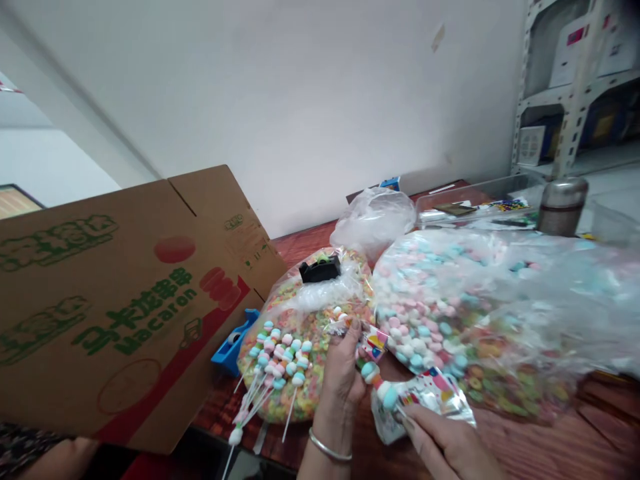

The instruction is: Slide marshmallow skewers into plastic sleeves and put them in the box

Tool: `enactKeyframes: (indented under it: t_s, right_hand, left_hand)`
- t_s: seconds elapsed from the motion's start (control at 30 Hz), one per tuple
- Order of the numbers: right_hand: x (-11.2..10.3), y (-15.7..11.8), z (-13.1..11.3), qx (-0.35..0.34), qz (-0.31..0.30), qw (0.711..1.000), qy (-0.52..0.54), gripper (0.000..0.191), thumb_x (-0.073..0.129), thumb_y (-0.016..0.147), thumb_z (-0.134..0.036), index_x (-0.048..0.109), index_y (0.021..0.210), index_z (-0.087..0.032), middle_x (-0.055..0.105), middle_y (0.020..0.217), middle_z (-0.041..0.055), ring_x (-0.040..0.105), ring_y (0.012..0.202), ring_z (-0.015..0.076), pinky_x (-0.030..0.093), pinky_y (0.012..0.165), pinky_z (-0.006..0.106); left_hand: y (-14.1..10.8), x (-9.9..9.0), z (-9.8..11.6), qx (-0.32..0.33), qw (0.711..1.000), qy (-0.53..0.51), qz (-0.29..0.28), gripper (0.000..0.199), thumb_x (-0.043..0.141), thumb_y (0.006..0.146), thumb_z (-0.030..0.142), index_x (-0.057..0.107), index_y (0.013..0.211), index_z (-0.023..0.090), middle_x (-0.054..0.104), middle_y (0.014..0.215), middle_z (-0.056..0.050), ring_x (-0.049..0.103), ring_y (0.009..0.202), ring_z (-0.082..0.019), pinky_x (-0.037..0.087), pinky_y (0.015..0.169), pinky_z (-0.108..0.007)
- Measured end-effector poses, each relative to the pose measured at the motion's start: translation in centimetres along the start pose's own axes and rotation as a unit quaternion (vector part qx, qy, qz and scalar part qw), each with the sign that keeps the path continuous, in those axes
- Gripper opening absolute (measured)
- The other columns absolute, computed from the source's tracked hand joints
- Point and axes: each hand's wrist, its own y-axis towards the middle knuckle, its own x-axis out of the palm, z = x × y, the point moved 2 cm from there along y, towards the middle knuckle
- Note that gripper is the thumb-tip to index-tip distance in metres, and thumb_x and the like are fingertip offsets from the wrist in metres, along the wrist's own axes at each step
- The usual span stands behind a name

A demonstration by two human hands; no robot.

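My left hand, with a silver bangle at the wrist, is closed on a small printed plastic bag. Some round sweets show above its thumb, but whether they are in that bag I cannot tell. My right hand pinches the stick of a candy skewer, whose pastel sweets point up and left toward my left hand. Beneath this skewer lie silvery printed bags. Left of my hands, several finished-looking candy skewers rest on a big clear bag of ring-shaped sweets.
On the right sprawls a large clear bag of pastel sweets. A cardboard box stands at left, beside a blue tape dispenser. Behind are a clear tray, a metal flask and shelving. Another person's arm shows lower left.
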Motion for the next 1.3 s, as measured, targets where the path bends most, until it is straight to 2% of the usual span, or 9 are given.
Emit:
enactKeyframes:
  t_s: [0.2,0.53,0.67,0.8,0.87,0.93,1.07,1.2,1.3]
  right_hand:
    - [-1.8,-1.0,0.0,0.026,0.037,0.999,0.011,0.032,0.031,0.097,-0.032,0.053,0.077,-0.020,0.061,0.069,0.0014,0.053,0.064,0.0146,0.032,0.058,0.025]
    - [-4.3,-2.6,2.1,0.108,0.103,0.986,0.071,0.025,0.040,0.095,-0.028,0.046,0.072,-0.021,0.051,0.064,-0.0037,0.043,0.060,0.0102,0.025,0.056,0.024]
    - [-5.4,-4.2,3.3,0.158,0.091,0.976,0.115,0.029,0.033,0.099,-0.031,0.049,0.077,-0.021,0.050,0.057,-0.0052,0.046,0.051,0.0088,0.030,0.051,0.020]
    - [-5.9,-8.9,5.0,0.250,0.040,0.938,0.237,0.032,0.027,0.101,-0.039,0.050,0.089,-0.021,0.056,0.058,-0.0062,0.043,0.036,0.0064,0.026,0.037,0.016]
    - [-6.2,-11.4,6.2,0.283,0.036,0.921,0.266,0.035,0.030,0.099,-0.045,0.050,0.086,-0.020,0.063,0.068,-0.0020,0.049,0.042,0.0062,0.029,0.038,0.015]
    - [-7.0,-12.9,7.5,0.285,0.057,0.924,0.249,0.039,0.033,0.098,-0.048,0.053,0.083,-0.018,0.066,0.077,0.0025,0.059,0.055,0.0092,0.037,0.044,0.016]
    - [-10.0,-12.5,9.5,0.270,0.132,0.939,0.169,0.041,0.034,0.097,-0.049,0.059,0.086,-0.018,0.065,0.075,0.0031,0.064,0.069,0.0152,0.049,0.057,0.023]
    - [-13.0,-11.7,8.7,0.210,0.226,0.951,0.004,0.036,0.040,0.096,-0.045,0.064,0.087,-0.019,0.070,0.083,0.0057,0.068,0.081,0.0194,0.054,0.074,0.026]
    - [-13.3,-13.1,7.4,0.134,0.232,0.961,-0.068,0.030,0.047,0.094,-0.041,0.070,0.101,-0.022,0.073,0.108,0.0065,0.067,0.107,0.0227,0.052,0.090,0.024]
  left_hand:
    - [0.0,1.7,-3.6,-0.015,1.000,0.026,0.001,0.030,0.091,0.055,0.027,0.068,0.067,0.012,0.066,0.055,0.000,0.061,0.049,-0.012,0.048,0.046,-0.018]
    - [-0.3,4.1,-7.5,-0.025,0.999,0.039,-0.002,0.025,0.086,0.066,0.026,0.068,0.075,0.011,0.054,0.045,0.006,0.047,0.038,-0.006,0.040,0.038,-0.014]
    - [0.2,4.6,-8.4,-0.007,1.000,-0.008,0.021,0.020,0.083,0.068,0.017,0.066,0.077,0.014,0.068,0.065,0.003,0.058,0.049,-0.008,0.048,0.047,-0.017]
    - [0.6,4.4,-7.1,0.016,0.998,-0.062,0.029,0.012,0.068,0.084,0.015,0.064,0.074,0.018,0.070,0.068,0.005,0.068,0.070,-0.012,0.059,0.074,-0.028]
    - [0.2,3.9,-6.2,0.024,0.995,-0.088,0.032,0.019,0.058,0.091,0.012,0.065,0.075,0.019,0.071,0.070,0.004,0.069,0.073,-0.012,0.058,0.081,-0.031]
    - [-0.8,3.5,-6.0,0.012,0.994,-0.107,0.028,0.024,0.051,0.093,0.010,0.066,0.077,0.018,0.072,0.073,0.001,0.069,0.072,-0.012,0.059,0.075,-0.030]
    - [-4.1,3.4,-8.4,-0.090,0.987,-0.134,-0.012,0.012,0.063,0.086,0.011,0.066,0.075,0.015,0.071,0.076,-0.002,0.067,0.068,-0.014,0.059,0.065,-0.026]
    - [-6.5,3.4,-11.9,-0.201,0.963,-0.177,0.003,0.007,0.071,0.079,0.010,0.069,0.077,0.015,0.072,0.076,-0.004,0.068,0.066,-0.015,0.058,0.062,-0.026]
    - [-6.7,3.0,-12.9,-0.243,0.949,-0.200,0.022,0.008,0.070,0.081,0.008,0.071,0.082,0.016,0.074,0.080,-0.005,0.069,0.069,-0.015,0.056,0.061,-0.023]
